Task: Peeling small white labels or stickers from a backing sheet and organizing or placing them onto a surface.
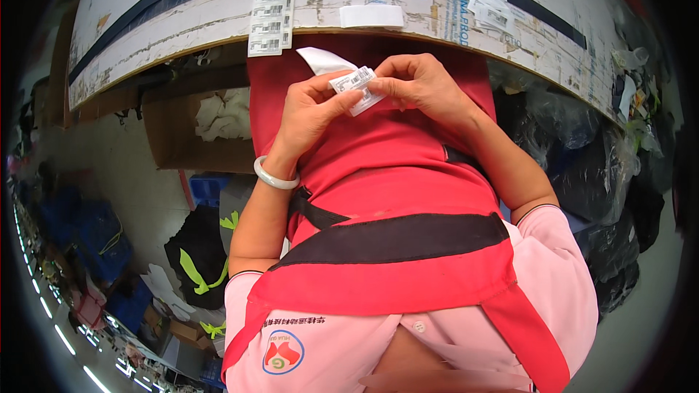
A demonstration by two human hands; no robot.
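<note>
So, left carton (166,131) holds crumpled white stuff (222,116); right, clear bag (610,175), dark contents. Label (352,79) is over the apron (393,142), near bench (320,11) edge, pinched by left hand (309,105) and right hand (429,86), both nearly closed. Top edge slants up-right; long axis unclear, thumb covers part.

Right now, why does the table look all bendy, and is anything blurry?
Head view: the table looks bent because the fisheye lens curves straight edges; head view, middle: the white label, left hand and right hand look fairly sharp; head view, far left: the blue things look soft and dim; head view, lower left: lights glare as white streaks.
</note>
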